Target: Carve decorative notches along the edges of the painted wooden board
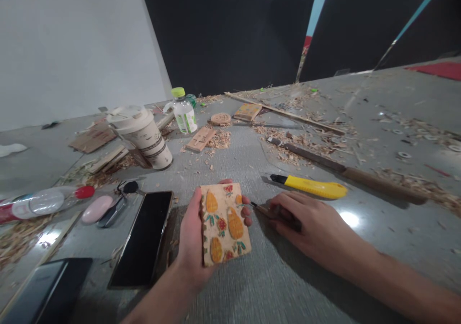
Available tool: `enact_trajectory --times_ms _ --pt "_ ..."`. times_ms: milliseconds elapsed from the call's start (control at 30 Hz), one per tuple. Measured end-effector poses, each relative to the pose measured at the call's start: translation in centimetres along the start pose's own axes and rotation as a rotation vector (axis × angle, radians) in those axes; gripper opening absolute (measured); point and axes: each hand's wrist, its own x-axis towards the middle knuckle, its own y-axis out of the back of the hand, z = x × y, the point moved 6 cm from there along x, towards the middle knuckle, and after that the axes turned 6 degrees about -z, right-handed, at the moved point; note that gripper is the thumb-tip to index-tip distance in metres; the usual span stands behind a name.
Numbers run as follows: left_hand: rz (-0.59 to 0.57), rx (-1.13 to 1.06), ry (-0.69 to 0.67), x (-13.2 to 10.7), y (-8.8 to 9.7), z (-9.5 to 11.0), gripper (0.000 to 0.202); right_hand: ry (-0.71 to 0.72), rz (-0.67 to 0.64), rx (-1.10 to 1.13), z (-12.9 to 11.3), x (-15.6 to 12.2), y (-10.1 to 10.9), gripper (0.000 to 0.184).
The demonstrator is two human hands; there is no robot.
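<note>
My left hand [192, 240] grips a small wooden block [224, 223] painted with orange fruit, red flowers and green leaves, holding it face up above the grey table [252, 285]. My right hand [306, 223] rests on the table just right of the block, its fingers closed round a thin carving tool [260, 209] whose tip points at the block's right edge.
A yellow utility knife [313, 186] lies beyond my right hand, a long wooden-handled tool [345, 170] farther back. Two dark phones [144, 237] [46, 290] lie at left, with keys, a paper cup [144, 134], a bottle [183, 113], wood pieces and shavings.
</note>
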Motion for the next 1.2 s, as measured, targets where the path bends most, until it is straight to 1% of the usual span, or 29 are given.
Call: enact_trajectory --times_ms 200,433,533,733,867,1000,1100,1200 --pt "0.039 0.052 -0.025 -0.12 0.13 0.17 0.056 0.005 -0.013 0.015 -0.04 -0.05 0.01 0.005" --pt "0.033 0.029 -0.019 -0.02 -0.02 0.26 0.054 0.024 0.006 -0.001 0.01 0.0 0.17 0.005" --pt "0.024 0.049 -0.029 0.06 -0.1 0.39 0.057 0.03 0.032 -0.003 -0.07 0.1 0.36 0.007" --pt "0.009 0.086 -0.056 0.01 -0.03 0.56 0.059 0.009 0.028 0.009 -0.03 0.37 0.42 0.012" --pt "-0.019 0.091 -0.063 0.08 -0.02 0.53 0.06 0.019 0.025 0.02 -0.23 0.51 0.56 0.011" --pt "-0.02 0.131 -0.072 0.05 -0.12 0.63 0.06 0.019 0.032 0.029 -0.29 0.51 0.62 0.012" --pt "-0.008 0.153 -0.076 -0.03 -0.22 0.65 0.064 0.02 0.033 0.033 -0.29 0.45 0.62 0.012" --pt "-0.024 0.155 -0.07 -0.08 -0.43 0.53 0.069 0.022 0.033 0.038 -0.35 0.45 0.67 0.014"
